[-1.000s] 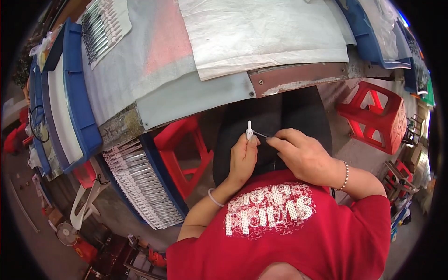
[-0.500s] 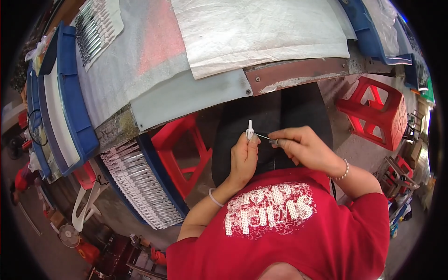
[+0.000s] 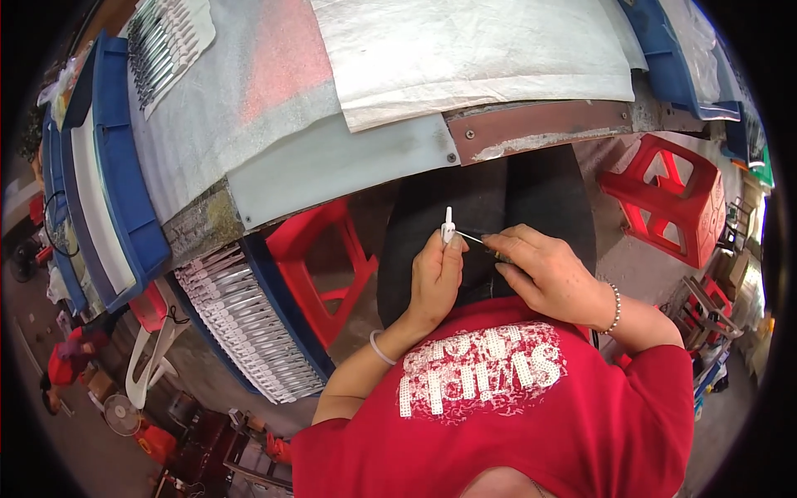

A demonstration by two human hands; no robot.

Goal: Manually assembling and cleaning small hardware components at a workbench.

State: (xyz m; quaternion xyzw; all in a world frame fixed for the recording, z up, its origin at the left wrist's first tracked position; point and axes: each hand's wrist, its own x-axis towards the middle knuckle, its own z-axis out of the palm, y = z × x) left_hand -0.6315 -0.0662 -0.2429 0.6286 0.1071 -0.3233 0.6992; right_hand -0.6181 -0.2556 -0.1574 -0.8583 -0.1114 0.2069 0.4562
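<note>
My left hand (image 3: 433, 278) pinches a small white plastic piece (image 3: 448, 225) that sticks upright above my fingers, over my dark-trousered lap. My right hand (image 3: 548, 270) holds a thin metal tool (image 3: 475, 239) whose tip points left and meets the base of the white piece. Both hands sit close together just below the worktable's edge. I wear a red shirt and a bracelet on each wrist.
A worktable (image 3: 332, 166) covered with white and grey sheets spans the top. A blue tray (image 3: 249, 332) of several white pieces rests at lower left beside a red stool (image 3: 320, 266). Another red stool (image 3: 664, 195) stands at right. Blue crates (image 3: 116, 166) line the left.
The hands have stayed together over the lap; the right hand has shifted slightly, keeping the tool tip at the white piece.
</note>
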